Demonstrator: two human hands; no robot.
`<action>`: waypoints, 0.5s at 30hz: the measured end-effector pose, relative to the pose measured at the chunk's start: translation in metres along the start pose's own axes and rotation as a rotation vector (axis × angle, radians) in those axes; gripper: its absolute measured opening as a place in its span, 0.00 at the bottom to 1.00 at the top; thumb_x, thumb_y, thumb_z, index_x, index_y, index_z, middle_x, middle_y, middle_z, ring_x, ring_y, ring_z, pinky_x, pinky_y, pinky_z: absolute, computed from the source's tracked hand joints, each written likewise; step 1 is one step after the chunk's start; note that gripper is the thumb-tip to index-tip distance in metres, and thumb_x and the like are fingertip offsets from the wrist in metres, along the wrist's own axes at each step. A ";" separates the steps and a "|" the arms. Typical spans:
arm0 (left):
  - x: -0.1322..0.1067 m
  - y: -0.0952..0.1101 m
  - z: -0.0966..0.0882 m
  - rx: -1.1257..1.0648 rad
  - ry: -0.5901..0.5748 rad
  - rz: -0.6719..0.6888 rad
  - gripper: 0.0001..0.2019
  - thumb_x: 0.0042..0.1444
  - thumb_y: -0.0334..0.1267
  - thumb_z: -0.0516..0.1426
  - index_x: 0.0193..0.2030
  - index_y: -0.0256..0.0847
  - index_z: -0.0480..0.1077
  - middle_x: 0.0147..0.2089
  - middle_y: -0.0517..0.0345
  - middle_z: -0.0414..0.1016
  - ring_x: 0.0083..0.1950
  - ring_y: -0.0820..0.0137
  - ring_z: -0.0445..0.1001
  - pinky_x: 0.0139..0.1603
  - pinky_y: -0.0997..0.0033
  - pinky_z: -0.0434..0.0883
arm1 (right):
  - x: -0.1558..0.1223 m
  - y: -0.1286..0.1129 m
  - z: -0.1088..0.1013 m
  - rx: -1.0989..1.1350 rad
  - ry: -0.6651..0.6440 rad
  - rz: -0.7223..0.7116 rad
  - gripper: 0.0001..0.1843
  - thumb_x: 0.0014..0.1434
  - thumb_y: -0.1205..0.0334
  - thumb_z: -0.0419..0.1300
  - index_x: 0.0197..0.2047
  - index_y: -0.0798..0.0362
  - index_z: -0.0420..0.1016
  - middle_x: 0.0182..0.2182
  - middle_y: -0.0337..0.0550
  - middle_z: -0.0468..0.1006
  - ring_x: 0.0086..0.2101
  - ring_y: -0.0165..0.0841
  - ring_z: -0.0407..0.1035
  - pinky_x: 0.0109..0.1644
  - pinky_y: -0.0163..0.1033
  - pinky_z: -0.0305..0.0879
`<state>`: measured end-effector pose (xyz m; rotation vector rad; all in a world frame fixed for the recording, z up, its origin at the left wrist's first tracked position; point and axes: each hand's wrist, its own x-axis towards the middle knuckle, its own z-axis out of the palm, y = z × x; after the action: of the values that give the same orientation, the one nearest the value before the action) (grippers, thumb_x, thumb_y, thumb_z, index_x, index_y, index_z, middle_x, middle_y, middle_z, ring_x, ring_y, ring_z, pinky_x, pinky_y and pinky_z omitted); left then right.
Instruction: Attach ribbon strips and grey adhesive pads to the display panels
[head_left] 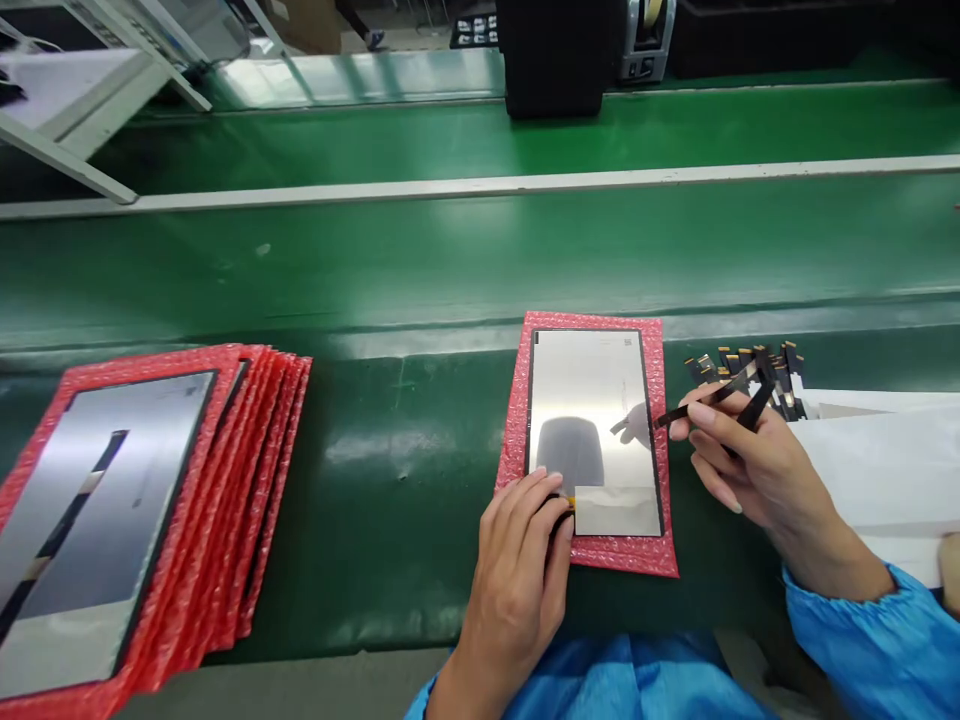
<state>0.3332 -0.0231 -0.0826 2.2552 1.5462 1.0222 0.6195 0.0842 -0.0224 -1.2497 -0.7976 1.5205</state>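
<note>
A shiny metal-backed panel (592, 400) lies on a red bubble-wrap sheet (517, 400) on the green bench, straight ahead of me. My left hand (517, 570) rests on its near left corner, fingers curled and pressed down beside a small yellow tab (571, 502). My right hand (742, 455) hovers at the panel's right edge, closed in a pinch on a thin black flex cable (712, 398). Just behind that hand lies a pile of several black flex cables (757, 365) with gold ends.
A stack of several similar panels on red bubble wrap (142, 510) sits at the left. White sheets (877, 450) lie at the right. Beyond, a green conveyor belt (480, 250) runs across, with a black box (555, 55) and a tape dispenser (646, 40) behind it.
</note>
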 end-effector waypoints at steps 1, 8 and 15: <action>-0.001 0.000 0.000 0.008 0.008 0.039 0.20 0.88 0.26 0.63 0.77 0.48 0.85 0.74 0.45 0.93 0.78 0.51 0.92 0.83 0.43 0.92 | 0.001 -0.002 -0.002 0.024 0.026 -0.027 0.26 0.60 0.38 0.94 0.44 0.45 0.92 0.33 0.38 0.90 0.18 0.20 0.43 0.14 0.30 0.51; -0.004 -0.006 0.005 0.059 0.017 0.015 0.34 0.93 0.39 0.65 0.98 0.40 0.66 0.91 0.38 0.79 0.93 0.47 0.77 0.96 0.40 0.78 | 0.009 -0.014 -0.013 0.241 0.147 -0.132 0.36 0.54 0.44 1.00 0.35 0.45 0.77 0.26 0.24 0.76 0.19 0.20 0.35 0.11 0.27 0.52; -0.004 -0.012 0.002 0.070 -0.032 0.031 0.36 0.92 0.38 0.65 0.99 0.43 0.65 0.92 0.38 0.78 0.89 0.43 0.83 0.84 0.39 0.91 | 0.010 -0.015 -0.015 0.223 0.045 -0.090 0.39 0.58 0.42 0.98 0.33 0.46 0.72 0.26 0.24 0.71 0.20 0.20 0.35 0.12 0.27 0.50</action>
<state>0.3248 -0.0209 -0.0921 2.3375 1.5612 0.9495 0.6377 0.0969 -0.0155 -1.0656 -0.6273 1.4597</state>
